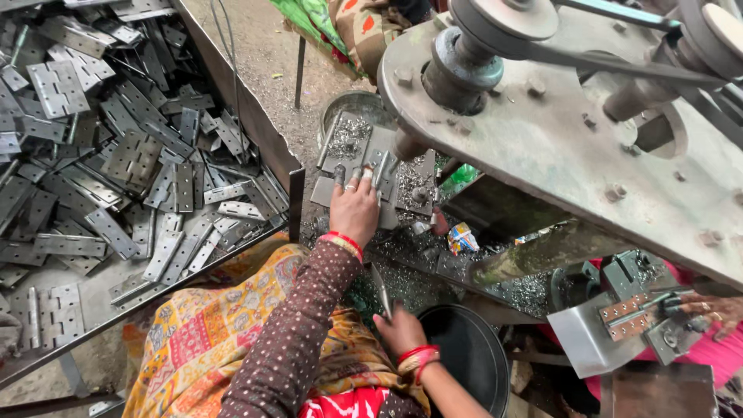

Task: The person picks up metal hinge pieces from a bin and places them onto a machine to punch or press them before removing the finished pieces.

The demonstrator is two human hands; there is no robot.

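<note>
A steel hinge (378,164) lay flat on the drill plate (402,186), directly beneath the drill spindle (408,145), pinned there by the fingers of the worker's left hand (354,210). Nearer the worker than the spindle, the right hand (400,330) was closed around a second hinge (381,290), held upright above a black round tub (464,348).

The risk, by the look of it, was plain: fingertips sat just beside the spindle, and a slip of the hinge or a snag on the bit could drag them in; the loose sleeve and red bangles (344,241) could also catch (the belt and pulleys (495,23) above ran unguarded).

Counted: two hands of the worker, two hinges in them, one spindle, one tub. Left of the spindle, a metal tray (267,143) held a heap of hinges too many to count. Right of it, another person's hand (708,310) rested at a second fixture.
</note>
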